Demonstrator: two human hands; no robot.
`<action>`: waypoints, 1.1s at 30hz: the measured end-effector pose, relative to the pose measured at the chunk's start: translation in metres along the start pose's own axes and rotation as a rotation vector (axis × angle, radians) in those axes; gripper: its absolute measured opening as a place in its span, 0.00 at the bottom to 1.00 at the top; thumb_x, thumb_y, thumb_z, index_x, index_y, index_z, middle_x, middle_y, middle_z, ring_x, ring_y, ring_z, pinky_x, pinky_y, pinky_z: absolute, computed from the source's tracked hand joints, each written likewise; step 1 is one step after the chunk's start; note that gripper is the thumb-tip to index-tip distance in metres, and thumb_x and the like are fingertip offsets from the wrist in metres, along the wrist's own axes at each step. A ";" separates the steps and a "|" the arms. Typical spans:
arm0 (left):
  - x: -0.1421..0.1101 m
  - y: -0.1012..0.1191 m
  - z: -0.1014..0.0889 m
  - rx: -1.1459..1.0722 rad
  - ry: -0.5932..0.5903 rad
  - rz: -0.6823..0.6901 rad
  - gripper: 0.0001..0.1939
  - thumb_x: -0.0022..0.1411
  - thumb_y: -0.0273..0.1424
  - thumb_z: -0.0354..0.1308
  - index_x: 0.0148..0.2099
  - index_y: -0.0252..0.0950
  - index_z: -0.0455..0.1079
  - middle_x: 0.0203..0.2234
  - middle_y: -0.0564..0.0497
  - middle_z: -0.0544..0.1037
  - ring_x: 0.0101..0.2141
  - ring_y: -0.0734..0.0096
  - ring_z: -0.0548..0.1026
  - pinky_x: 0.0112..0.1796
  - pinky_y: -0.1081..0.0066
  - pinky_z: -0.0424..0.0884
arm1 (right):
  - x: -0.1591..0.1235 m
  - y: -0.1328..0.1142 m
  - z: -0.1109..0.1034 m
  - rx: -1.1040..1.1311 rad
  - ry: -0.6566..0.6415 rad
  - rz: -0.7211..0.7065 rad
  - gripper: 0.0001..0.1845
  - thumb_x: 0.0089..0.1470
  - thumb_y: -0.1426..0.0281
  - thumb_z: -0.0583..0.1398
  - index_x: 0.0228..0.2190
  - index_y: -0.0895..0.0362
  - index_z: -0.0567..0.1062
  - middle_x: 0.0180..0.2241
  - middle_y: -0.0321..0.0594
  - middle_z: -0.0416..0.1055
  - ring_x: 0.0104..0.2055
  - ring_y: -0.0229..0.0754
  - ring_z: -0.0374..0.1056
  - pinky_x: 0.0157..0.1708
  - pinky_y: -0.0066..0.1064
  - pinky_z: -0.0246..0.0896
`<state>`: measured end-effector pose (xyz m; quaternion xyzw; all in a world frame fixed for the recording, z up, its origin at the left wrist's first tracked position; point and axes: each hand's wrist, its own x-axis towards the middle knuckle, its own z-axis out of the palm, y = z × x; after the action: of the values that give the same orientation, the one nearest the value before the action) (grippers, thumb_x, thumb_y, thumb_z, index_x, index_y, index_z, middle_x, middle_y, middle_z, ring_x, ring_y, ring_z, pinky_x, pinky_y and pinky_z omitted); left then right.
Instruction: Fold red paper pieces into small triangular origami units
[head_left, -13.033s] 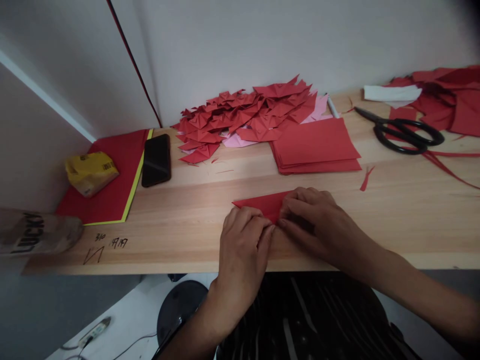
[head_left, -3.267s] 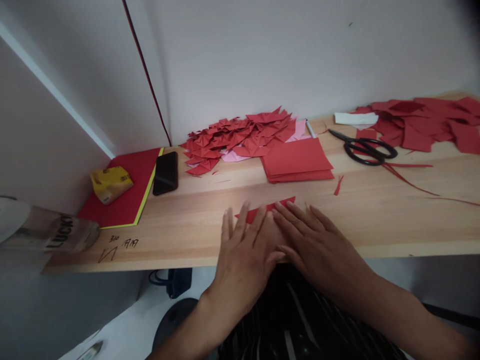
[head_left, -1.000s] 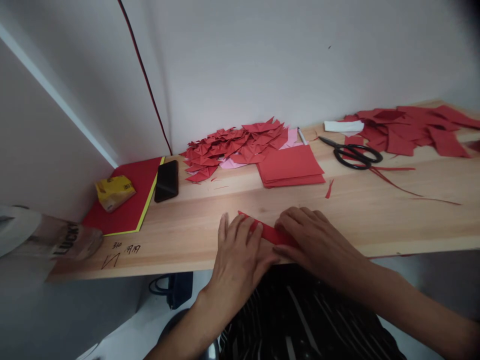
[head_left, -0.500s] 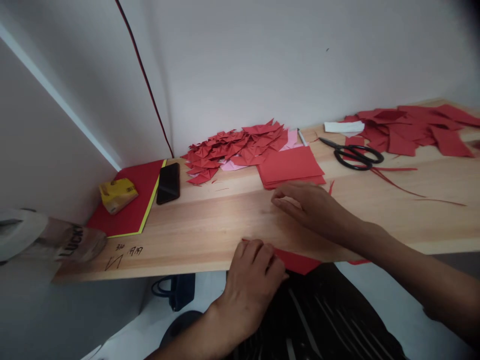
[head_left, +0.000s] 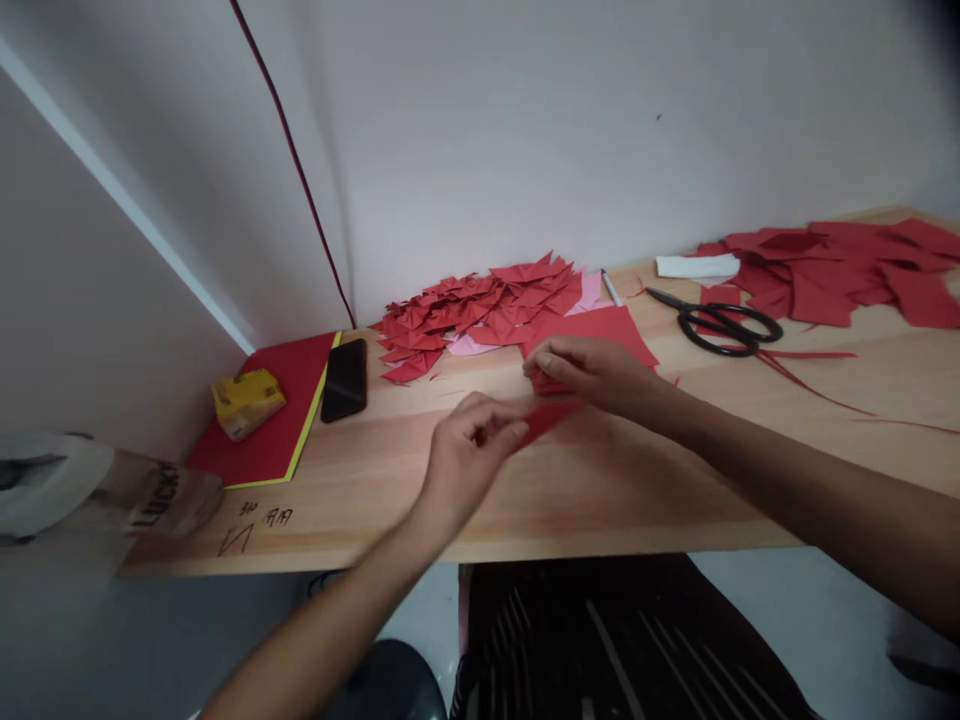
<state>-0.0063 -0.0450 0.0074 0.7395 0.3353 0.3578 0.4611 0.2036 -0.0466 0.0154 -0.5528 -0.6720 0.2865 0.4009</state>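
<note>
Pinched in my left hand (head_left: 476, 440) is a piece of red paper (head_left: 546, 420), raised above the tabletop and smeared by motion. My right hand (head_left: 589, 370) hovers over or touches the near left corner of the stack of red paper sheets (head_left: 611, 335). Its fingers are curled together, and whatever lies between them, if anything, is hidden. Behind my hands, a heap of folded red paper pieces (head_left: 480, 305) rests against the wall, with some pink paper (head_left: 589, 293) showing beside it.
Black-handled scissors (head_left: 727, 328) lie to the right, near a pile of red paper strips (head_left: 832, 275) and a folded white paper (head_left: 697, 266). A marker (head_left: 611, 288) is behind the stack. On the left are a phone (head_left: 345, 380), a red folder (head_left: 289, 440), a yellow packet (head_left: 247, 403) and a bottle (head_left: 169, 495).
My left hand has lifted from the table's front edge, moving forward with the red paper. My right hand has shifted slightly forward and left, onto or over the stack. The view has tilted slightly.
</note>
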 end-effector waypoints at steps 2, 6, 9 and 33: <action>0.030 -0.006 -0.007 -0.357 0.065 -0.164 0.07 0.56 0.32 0.65 0.35 0.34 0.75 0.29 0.52 0.76 0.28 0.76 0.70 0.31 0.74 0.65 | 0.010 0.000 -0.002 0.094 0.004 0.001 0.17 0.61 0.59 0.52 0.33 0.58 0.73 0.34 0.44 0.76 0.37 0.43 0.72 0.40 0.36 0.65; 0.068 -0.022 -0.008 -0.664 0.094 -0.266 0.14 0.44 0.30 0.72 0.33 0.32 0.72 0.24 0.56 0.72 0.23 0.83 0.66 0.25 0.80 0.60 | 0.022 0.003 -0.004 0.216 -0.017 0.011 0.15 0.59 0.58 0.55 0.34 0.57 0.73 0.34 0.42 0.75 0.36 0.41 0.71 0.38 0.34 0.66; 0.076 -0.031 -0.003 -0.764 0.061 -0.294 0.16 0.43 0.29 0.73 0.33 0.32 0.70 0.23 0.57 0.71 0.23 0.83 0.67 0.25 0.80 0.62 | 0.025 0.011 -0.003 0.162 -0.020 0.027 0.15 0.56 0.58 0.58 0.35 0.57 0.73 0.32 0.39 0.75 0.34 0.40 0.70 0.35 0.31 0.64; 0.068 -0.047 -0.001 -0.744 0.046 -0.303 0.16 0.49 0.29 0.71 0.39 0.33 0.70 0.32 0.50 0.81 0.34 0.67 0.81 0.42 0.64 0.77 | 0.008 0.020 -0.004 -0.071 -0.010 -0.006 0.12 0.59 0.66 0.57 0.43 0.54 0.75 0.43 0.41 0.78 0.42 0.43 0.74 0.41 0.34 0.68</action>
<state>0.0206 0.0284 -0.0207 0.4561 0.2982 0.3994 0.7372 0.2167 -0.0342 0.0027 -0.5633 -0.6853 0.2639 0.3786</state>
